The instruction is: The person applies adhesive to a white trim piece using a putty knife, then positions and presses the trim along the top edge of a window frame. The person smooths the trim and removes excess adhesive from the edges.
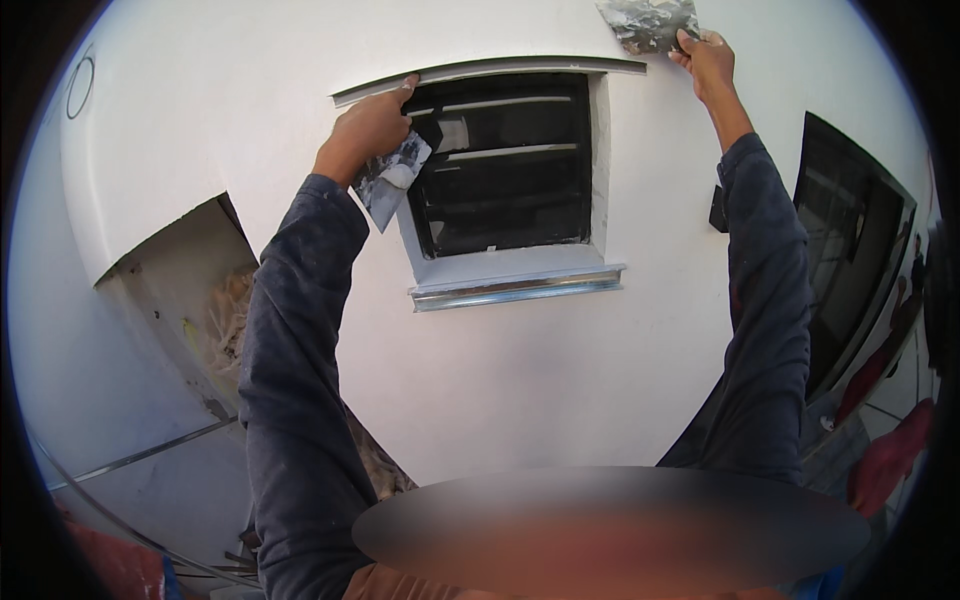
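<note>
— Up on the white wall, what is each hand doing?

— Both arms are raised. The left hand is at the upper left corner of the small louvred window, fingers curled around a smeared putty knife whose blade hangs down just beside the window's left reveal. The fingertips touch the metal strip that runs over the opening.

— And the other?

— The right hand is higher, to the right of that strip, fingers closed on the handle of a wide plastering blade caked with grey and white compound. Its blade lies close against the wall, but I cannot tell whether it touches.

— How far along does the plastering look?

— By my judgement, well on. Wall and reveals are evenly white, and the metal sill trim sits under the window. What seems left is the band above the top strip, where the wide blade is. At lower left a recess in the wall looks rough and unfinished, with pale fibrous stuff inside.

— Anything else nearby?

— A dark-framed glass panel at the right.
</note>
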Action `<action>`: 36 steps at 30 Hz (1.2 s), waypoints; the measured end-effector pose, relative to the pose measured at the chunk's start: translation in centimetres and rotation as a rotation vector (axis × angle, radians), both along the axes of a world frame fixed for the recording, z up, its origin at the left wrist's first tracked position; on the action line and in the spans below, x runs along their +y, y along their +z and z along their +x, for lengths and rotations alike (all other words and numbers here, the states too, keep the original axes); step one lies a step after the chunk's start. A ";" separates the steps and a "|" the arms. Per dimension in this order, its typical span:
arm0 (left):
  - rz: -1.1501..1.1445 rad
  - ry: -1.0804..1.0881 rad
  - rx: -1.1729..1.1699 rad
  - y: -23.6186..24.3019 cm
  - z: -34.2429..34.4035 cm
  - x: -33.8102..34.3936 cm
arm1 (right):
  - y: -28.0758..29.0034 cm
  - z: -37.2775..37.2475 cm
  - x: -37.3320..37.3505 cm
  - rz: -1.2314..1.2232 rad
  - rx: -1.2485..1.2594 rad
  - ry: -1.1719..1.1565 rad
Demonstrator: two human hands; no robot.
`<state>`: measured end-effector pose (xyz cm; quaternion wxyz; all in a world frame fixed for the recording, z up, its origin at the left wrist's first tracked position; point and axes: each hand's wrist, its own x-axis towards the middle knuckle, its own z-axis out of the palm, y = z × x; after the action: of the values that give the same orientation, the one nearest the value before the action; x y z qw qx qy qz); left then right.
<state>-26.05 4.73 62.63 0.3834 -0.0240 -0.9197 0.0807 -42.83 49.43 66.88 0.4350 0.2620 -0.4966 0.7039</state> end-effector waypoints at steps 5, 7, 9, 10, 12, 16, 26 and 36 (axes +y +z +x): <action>-0.006 0.000 -0.005 0.0 -0.2 -0.2 | 0.0 -0.3 0.1 -0.039 0.027 0.026; -0.010 0.010 -0.015 0.0 -0.3 -0.2 | 0.0 -0.3 0.1 -0.047 0.039 0.031; 0.010 -0.017 -0.024 0.0 -0.4 -0.4 | -0.1 -0.3 0.1 -0.018 0.016 0.008; 0.015 -0.030 -0.021 0.0 -0.5 -0.4 | -0.2 -0.3 0.1 -0.018 0.024 0.013; -0.003 -0.023 -0.010 -0.1 -0.7 -0.6 | -0.3 -0.3 0.0 -0.038 0.038 -0.009; -0.021 -0.032 0.025 -0.3 -1.1 -0.9 | -0.4 -0.2 -0.1 0.001 0.013 -0.002; 0.013 -0.060 -0.010 -0.3 -1.2 -1.1 | -0.5 0.5 -0.2 -0.005 0.059 -0.048; 0.079 -0.170 0.064 -1.6 0.0 -1.0 | 0.0 2.8 0.0 -0.176 0.195 -0.100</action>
<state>-26.08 3.76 61.04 0.4186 -0.0844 -0.9042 0.0121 -40.01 49.38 66.84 0.5371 0.2651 -0.4006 0.6933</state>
